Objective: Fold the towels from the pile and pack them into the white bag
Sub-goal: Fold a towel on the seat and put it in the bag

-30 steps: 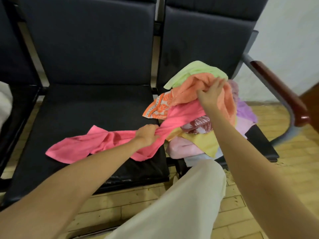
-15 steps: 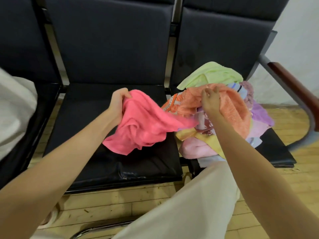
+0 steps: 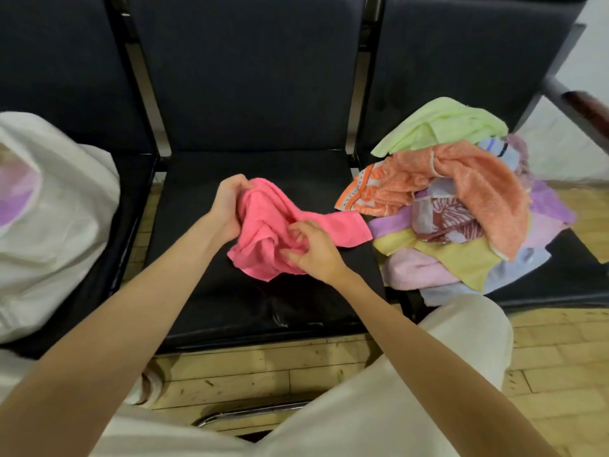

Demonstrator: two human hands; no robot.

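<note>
A crumpled pink towel lies bunched on the middle black seat. My left hand grips its upper left edge. My right hand pinches folds at its lower right. One corner of the towel trails right toward the pile. The pile of towels sits on the right seat, with a light green one on top and an orange one below it. The white bag stands on the left seat, with something purple showing inside it.
Three black chairs stand in a row with tall backrests. A wooden armrest ends the row at the right. My knees in light trousers are close to the seat front. The floor is yellow wood.
The pink towel has come free of the pile and now lies on the middle seat. My right hand left the orange towel and took hold of the pink one. The view shifted left.
</note>
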